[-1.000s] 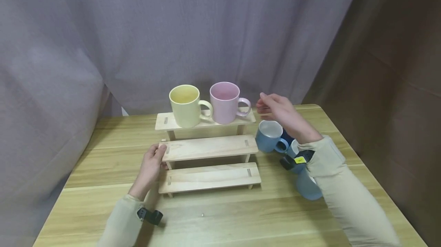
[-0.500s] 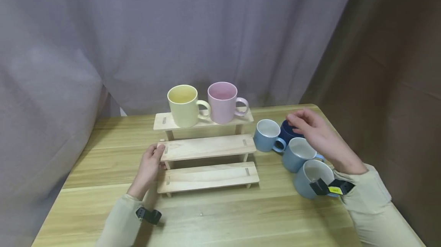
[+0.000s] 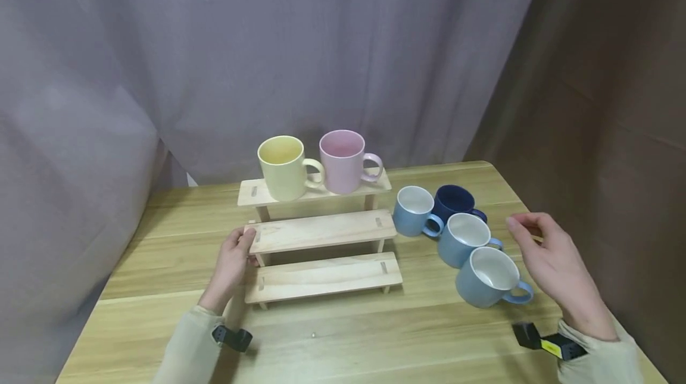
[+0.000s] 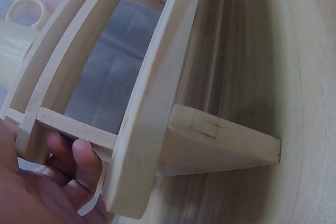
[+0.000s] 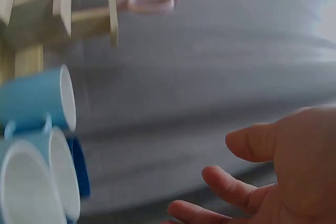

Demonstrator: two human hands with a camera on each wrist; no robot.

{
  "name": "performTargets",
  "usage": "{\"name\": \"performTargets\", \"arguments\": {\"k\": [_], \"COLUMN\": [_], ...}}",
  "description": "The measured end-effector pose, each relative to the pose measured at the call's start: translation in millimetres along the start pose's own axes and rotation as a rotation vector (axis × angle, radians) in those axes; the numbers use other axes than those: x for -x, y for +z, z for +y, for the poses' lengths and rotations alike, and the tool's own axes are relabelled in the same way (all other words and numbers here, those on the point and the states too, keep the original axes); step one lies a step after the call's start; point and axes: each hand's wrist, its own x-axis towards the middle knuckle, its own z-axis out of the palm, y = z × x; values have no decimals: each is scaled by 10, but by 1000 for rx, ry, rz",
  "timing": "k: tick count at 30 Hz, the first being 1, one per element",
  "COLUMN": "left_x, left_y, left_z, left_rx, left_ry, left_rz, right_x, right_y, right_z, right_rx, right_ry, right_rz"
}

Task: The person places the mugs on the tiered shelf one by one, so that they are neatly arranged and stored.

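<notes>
My left hand (image 3: 233,258) grips the left end of the middle tier of a three-tier wooden shelf (image 3: 327,232), thumb on top and fingers curled underneath. In the left wrist view those fingers (image 4: 86,163) bend below the board. A yellow mug (image 3: 283,169) and a pink mug (image 3: 343,164) stand on the top tier, handles to the right. My right hand (image 3: 554,259) hovers with loosely bent fingers and holds nothing. Left of it on the table are a light blue mug (image 3: 412,214), a second blue mug (image 3: 462,244), a grey-blue mug (image 3: 485,280) and a dark blue mug (image 3: 452,200).
The wooden table (image 3: 354,342) reaches back to a grey curtain (image 3: 321,44), with a brown cloth (image 3: 605,110) at the right. The clustered mugs stand close to the shelf's right side. A tiny pale speck (image 3: 314,334) lies in front of the shelf.
My right hand has moved from beside the pink mug, over the blue mugs, to their right side, uncovering them. My left hand keeps its grip on the shelf.
</notes>
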Motion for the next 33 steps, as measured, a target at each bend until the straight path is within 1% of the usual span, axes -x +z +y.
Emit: {"name": "performTargets", "arguments": {"k": [3, 5, 7, 12, 14, 16, 20, 22, 24, 27, 30, 31, 32, 33], "left_x": [1, 2, 4, 4, 2, 4, 7, 9, 9, 5, 2, 3, 3, 4], "left_y": [1, -10, -18, -12, -6, -6, -15, -20, -20, -13, -4, -2, -2, -2], "left_z": [-2, -6, -6, 4, 4, 7, 5, 4, -1, -6, -5, -3, -3, -2], "left_rx": [-5, -13, -21, -15, -11, -12, -17, -17, -17, -19, -19, -19, -17, -14], "left_ry": [0, -2, -2, 4, 5, 3, 2, 0, 0, 2, 6, 6, 6, 5], "left_rz": [-4, 1, 3, -5, -8, -11, -13, -13, -8, -3, -1, -1, -1, -2], "right_x": [114, 182, 247, 408, 450, 478, 481, 465, 437, 401, 368, 356, 345, 337], "right_y": [-49, -48, -20, 116, 175, 238, 333, 363, 382, 418, 452, 460, 474, 479], "right_z": [200, 332, 472, 788, 879, 947, 991, 994, 1006, 1080, 1200, 1238, 1262, 1278], "right_rx": [24, 18, 19, -66, -124, -170, -229, -242, -257, -293, -340, -363, -401, -416], "right_ry": [85, 140, 178, 228, 245, 256, 256, 269, 301, 328, 325, 326, 330, 334], "right_rz": [44, 45, 39, -19, -37, -34, -25, -45, -84, -124, -134, -137, -119, -129]}}
